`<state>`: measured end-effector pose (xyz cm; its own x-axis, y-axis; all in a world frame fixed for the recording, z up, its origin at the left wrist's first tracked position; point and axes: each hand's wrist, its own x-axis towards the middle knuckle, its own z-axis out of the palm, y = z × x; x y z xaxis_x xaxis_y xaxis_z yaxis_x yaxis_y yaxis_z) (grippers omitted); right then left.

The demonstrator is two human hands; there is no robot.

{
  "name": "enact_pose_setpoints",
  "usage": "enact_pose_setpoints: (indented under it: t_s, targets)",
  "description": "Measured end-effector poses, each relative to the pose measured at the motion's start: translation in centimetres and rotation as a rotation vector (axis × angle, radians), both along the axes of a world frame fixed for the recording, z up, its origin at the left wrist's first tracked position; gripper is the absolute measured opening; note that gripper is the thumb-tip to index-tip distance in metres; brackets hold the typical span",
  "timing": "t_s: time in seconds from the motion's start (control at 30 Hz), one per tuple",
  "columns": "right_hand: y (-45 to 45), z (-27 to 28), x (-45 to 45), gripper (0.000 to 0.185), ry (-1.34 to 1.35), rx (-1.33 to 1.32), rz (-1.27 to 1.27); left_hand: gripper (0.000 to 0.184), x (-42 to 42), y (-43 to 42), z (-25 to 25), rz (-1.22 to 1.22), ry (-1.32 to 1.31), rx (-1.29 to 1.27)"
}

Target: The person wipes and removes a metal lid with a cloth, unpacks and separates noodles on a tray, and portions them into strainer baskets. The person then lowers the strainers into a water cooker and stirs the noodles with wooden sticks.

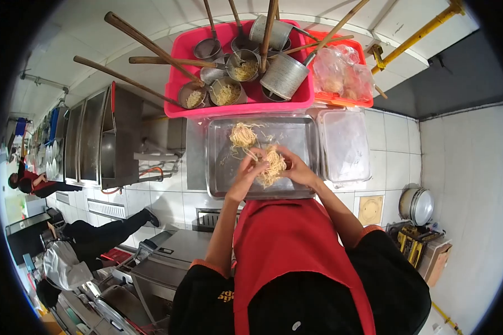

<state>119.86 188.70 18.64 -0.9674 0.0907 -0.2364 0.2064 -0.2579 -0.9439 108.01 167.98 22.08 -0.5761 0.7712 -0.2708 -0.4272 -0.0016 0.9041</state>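
Both of my hands are curled around one bundle of pale yellow noodles above a shallow metal tray. My left hand grips the bundle from its left side, while my right hand closes on it from the right. Loose strands hang from the bundle toward the tray. A second clump of noodles lies in the tray's far left part, with a few stray strands near it. Beyond the tray, a pink tub holds several long-handled noodle strainers, some with noodles inside.
An orange basket with plastic bags stands right of the tub. A lidded clear container sits right of the tray. Wooden strainer handles jut out past the tub. Other people are off to the left, near metal equipment.
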Motion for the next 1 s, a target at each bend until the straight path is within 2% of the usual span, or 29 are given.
enact_pose_setpoints:
  t_s: [0.03,0.07,0.13,0.2,0.23,0.27,0.33,0.4,0.47,0.53,0.57,0.6,0.67,0.7,0.73,0.8,0.83,0.9,0.93,1.0]
  targets:
    - [0.1,-0.2,-0.2,0.051,-0.033,0.167,0.085,0.043,0.0,0.1,1.1,0.007,0.005,-0.003]
    - [0.1,-0.4,-0.2,0.051,-0.026,0.164,0.091,0.047,0.1,0.2,2.2,0.036,0.029,-0.017]
    - [0.0,2.1,-0.5,0.047,-0.042,0.642,0.066,0.051,0.4,0.5,2.8,0.076,0.064,-0.034]
    - [0.0,3.5,-0.7,0.047,-0.029,0.6,0.074,0.057,1.0,0.8,1.8,-0.019,0.049,-0.49]
    - [0.1,3.3,-0.3,0.049,0.077,0.586,0.03,0.061,0.9,0.7,0.5,0.021,0.053,-0.331]
    - [0.3,3.1,0.0,0.05,0.181,0.568,-0.019,0.061,0.7,0.3,-0.8,0.033,0.058,-0.339]
    - [1.3,3.0,0.6,0.051,0.174,0.573,-0.035,0.06,0.0,0.5,-1.2,-0.051,0.2,-0.302]
    - [2.1,2.7,0.9,0.048,-0.125,0.656,0.151,0.054,0.7,1.1,-0.4,-0.064,0.137,-0.297]
    - [1.7,5.1,0.5,0.047,-0.194,0.692,0.159,0.049,1.3,1.8,0.3,-0.074,0.082,-0.301]
    - [1.5,5.9,0.5,0.048,0.191,0.894,0.058,0.042,2.3,2.4,-0.1,0.118,-0.075,-0.138]
    - [1.5,6.3,0.4,0.046,0.299,0.758,0.023,0.048,2.3,1.9,-2.2,0.161,-0.004,-0.076]
    - [1.9,6.1,0.4,0.046,0.31,0.762,0.017,0.048,2.3,1.9,-1.8,0.159,0.008,-0.072]
    - [3.1,4.1,1.1,0.051,0.062,0.539,0.111,0.06,1.9,1.7,-0.7,0.085,0.299,-0.263]
    - [3.0,4.4,1.1,0.05,0.051,0.708,0.07,0.064,1.4,1.9,-0.1,0.121,0.492,-0.316]
    - [3.2,4.7,0.7,0.05,0.063,0.711,0.068,0.064,0.6,2.2,0.5,0.126,0.502,-0.313]
    - [3.0,7.0,1.2,0.049,0.11,0.568,0.017,0.062,-0.8,2.5,1.7,0.316,1.043,-0.837]
    - [2.8,8.5,1.0,0.045,0.124,0.609,-0.014,0.062,-2.0,2.7,1.3,0.318,1.038,-0.837]
    - [2.8,9.7,0.9,0.044,0.172,0.69,-0.007,0.061,-4.9,3.0,0.0,0.216,1.471,-0.811]
    - [3.0,10.0,0.9,0.043,0.224,0.773,-0.004,0.061,-6.0,2.8,-0.9,0.221,1.465,-0.805]
    - [3.3,10.5,1.2,0.043,0.225,0.726,-0.047,0.052,-7.2,2.8,-1.4,0.174,1.204,-0.875]
